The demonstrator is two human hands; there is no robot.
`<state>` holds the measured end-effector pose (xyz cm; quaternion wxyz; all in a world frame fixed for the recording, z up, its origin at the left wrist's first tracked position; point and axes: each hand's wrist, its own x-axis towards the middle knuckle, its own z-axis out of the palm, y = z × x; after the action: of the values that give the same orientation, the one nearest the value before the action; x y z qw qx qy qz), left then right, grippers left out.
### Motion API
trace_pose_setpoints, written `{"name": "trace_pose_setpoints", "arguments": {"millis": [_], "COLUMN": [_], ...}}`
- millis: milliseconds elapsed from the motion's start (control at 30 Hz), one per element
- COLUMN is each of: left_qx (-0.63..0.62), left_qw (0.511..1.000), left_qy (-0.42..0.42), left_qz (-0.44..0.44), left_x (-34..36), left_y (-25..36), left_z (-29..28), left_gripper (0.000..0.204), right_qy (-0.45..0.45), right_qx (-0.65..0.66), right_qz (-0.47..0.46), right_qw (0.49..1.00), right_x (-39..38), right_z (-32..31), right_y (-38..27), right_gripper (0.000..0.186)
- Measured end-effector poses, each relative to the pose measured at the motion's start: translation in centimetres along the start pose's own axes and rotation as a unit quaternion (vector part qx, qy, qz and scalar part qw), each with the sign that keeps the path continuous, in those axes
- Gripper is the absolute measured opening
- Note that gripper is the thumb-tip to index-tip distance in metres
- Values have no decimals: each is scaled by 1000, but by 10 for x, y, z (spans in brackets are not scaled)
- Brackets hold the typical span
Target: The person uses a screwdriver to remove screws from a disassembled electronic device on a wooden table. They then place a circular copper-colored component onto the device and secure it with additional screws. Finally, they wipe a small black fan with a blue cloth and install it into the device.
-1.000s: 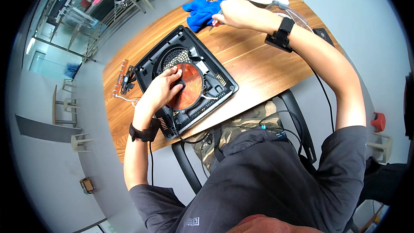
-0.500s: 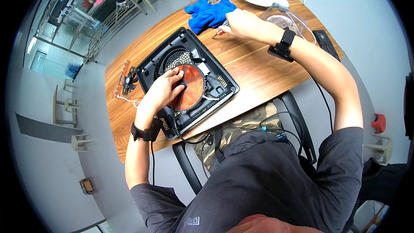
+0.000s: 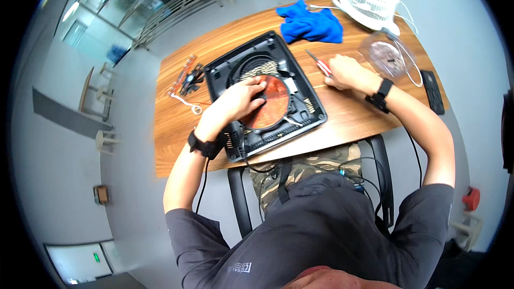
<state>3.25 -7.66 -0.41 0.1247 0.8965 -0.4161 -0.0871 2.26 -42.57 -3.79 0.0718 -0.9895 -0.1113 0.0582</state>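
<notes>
In front of me lies the opened black casing (image 3: 309, 88) of an induction cooker, with a round copper coil (image 3: 276, 101) inside. My left hand (image 3: 238, 99) rests on the coil's left part, its thumb and fingers apart. To the right of the casing, my right hand (image 3: 347, 72) is closed round a screwdriver (image 3: 323, 67) with a red and white handle. The shaft points away and to the left, toward the casing's far right side. Its tip touches nothing I can make out. Behind the screwdriver lies a crumpled blue cloth (image 3: 310, 24).
A small black fan (image 3: 191, 81) and an orange circuit strip (image 3: 183, 75) with white wire lie left of the casing. At the far right stand a white fan (image 3: 369, 5), a clear round cover (image 3: 386, 56) and a black slab (image 3: 432, 92). A black cable runs over my lap.
My right hand has come back toward me from beside the blue cloth, bringing the screwdriver along. My left hand stays on the coil. The whole view has shifted, so the table appears farther right.
</notes>
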Motion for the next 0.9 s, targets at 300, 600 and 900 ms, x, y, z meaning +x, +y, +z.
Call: {"name": "trace_pose_setpoints", "arguments": {"millis": [300, 600, 900], "left_qx": [-30, -73, -77], "left_qw": [999, 985, 974], "left_qy": [25, 60, 57], "left_qz": [14, -147, -207], "left_x": [-20, -72, -112], "left_y": [-19, -76, -90], "left_z": [-25, -51, -42], "left_gripper": [43, 32, 25], "right_qy": [-18, -104, 38], "right_qx": [13, -58, -72], "right_qz": [5, 55, -10], "right_qw": [1000, 991, 997], "right_x": [3, 4, 25], "right_z": [13, -15, -34], "right_y": [2, -8, -17], "right_gripper": [46, 66, 54]}}
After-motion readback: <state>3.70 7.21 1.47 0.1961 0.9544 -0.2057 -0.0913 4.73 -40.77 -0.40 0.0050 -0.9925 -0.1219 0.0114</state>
